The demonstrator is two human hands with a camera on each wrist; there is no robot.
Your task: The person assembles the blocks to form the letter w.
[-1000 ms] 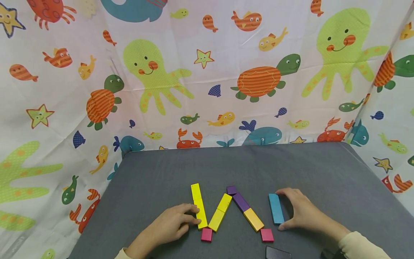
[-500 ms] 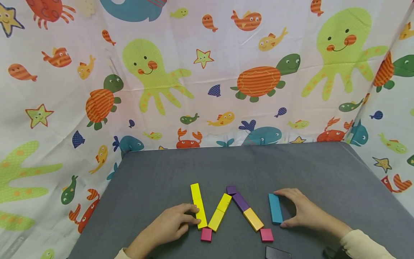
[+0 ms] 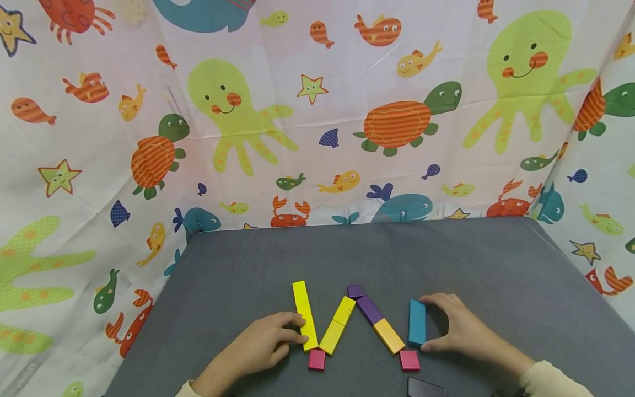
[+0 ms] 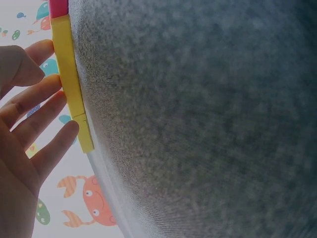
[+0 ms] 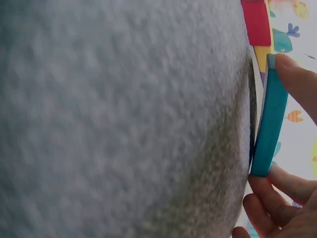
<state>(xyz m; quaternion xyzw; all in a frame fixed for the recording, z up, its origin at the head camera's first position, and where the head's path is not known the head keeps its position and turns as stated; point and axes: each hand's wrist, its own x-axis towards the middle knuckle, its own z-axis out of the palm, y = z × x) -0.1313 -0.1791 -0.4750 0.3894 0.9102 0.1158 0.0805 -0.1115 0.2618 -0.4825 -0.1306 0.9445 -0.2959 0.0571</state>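
My right hand (image 3: 461, 330) pinches a flat blue block (image 3: 417, 322) lengthwise, thumb at its near end and fingers at its far end. In the right wrist view the blue block (image 5: 270, 116) tilts a little over the cloth, a dark shadow beside it. My left hand (image 3: 265, 342) rests its fingertips along the longer yellow block (image 3: 308, 330), which meets a small yellow block (image 3: 300, 292) at its far end. Fairly straight fingers (image 4: 44, 106) touch that yellow side in the left wrist view. Two more yellow blocks (image 3: 337, 326) slant rightward, making a V above a pink block (image 3: 317, 360).
A small purple block (image 3: 354, 291), a longer purple one (image 3: 370, 310) and an orange block (image 3: 389, 336) slope down to a second pink block (image 3: 409, 360). A dark phone-like object (image 3: 425, 387) lies at the near edge of the grey cloth-covered table (image 3: 347, 253). A sea-animal curtain hangs behind.
The blue block has shifted slightly left with my right hand and turned, its near end swinging leftward. My left hand stays put at the yellow block.
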